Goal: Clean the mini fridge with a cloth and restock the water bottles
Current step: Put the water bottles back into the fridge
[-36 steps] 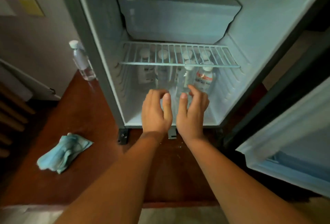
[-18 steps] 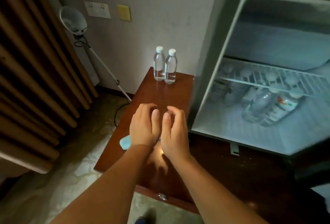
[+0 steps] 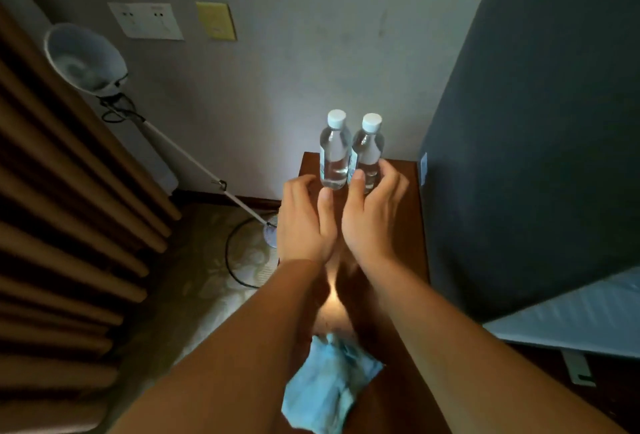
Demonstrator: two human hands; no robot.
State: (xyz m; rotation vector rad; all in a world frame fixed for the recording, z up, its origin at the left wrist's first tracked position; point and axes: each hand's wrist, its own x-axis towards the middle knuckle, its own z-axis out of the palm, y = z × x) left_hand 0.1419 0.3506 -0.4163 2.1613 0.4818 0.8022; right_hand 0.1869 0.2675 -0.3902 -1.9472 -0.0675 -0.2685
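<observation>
While both bottles (image 3: 350,153) stand at the far tabletop (image 3: 401,212) edge, left hand (image 3: 304,219) and right hand (image 3: 372,215), both released, should each wrap one low, lifting upright.

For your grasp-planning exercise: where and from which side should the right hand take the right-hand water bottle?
Grip the right-hand water bottle round its straight lower body, from the front-right. It stands upright, touching the left bottle, so only that outer side is free; the right hand is open there.
</observation>
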